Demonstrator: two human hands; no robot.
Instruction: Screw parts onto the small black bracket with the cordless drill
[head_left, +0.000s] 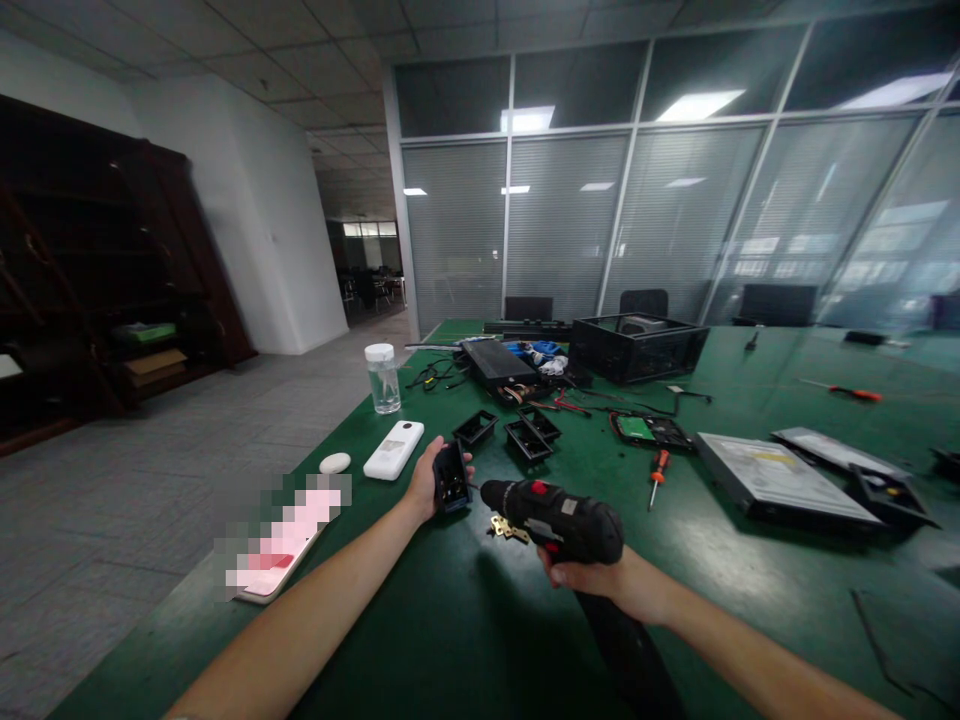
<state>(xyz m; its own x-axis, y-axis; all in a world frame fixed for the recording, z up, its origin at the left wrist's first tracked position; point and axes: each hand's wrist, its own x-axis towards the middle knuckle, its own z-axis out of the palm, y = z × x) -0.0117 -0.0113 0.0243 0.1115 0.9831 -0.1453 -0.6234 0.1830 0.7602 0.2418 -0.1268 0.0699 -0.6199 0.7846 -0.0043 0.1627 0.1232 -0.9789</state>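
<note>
My left hand (427,482) grips a black plastic box-like housing (452,478), its open side tilted toward me. Wrapped around the handle of a black cordless drill (559,515) is my right hand (592,580). The drill points left, its tip close to the housing's right side; whether they touch I cannot tell. Under the drill's front lie several small brass-coloured metal pieces (510,528). Just beyond my left hand stand more black housings, one frame (475,428) alone and others (529,440) together.
At the left edge are a clear jar (385,385), a white device (394,450), a white oval object (334,463) and a partly blurred phone (289,545). Rightward lie a screwdriver (658,478), a metal drive (780,478) and a circuit board (649,430). A black case (637,350) stands behind.
</note>
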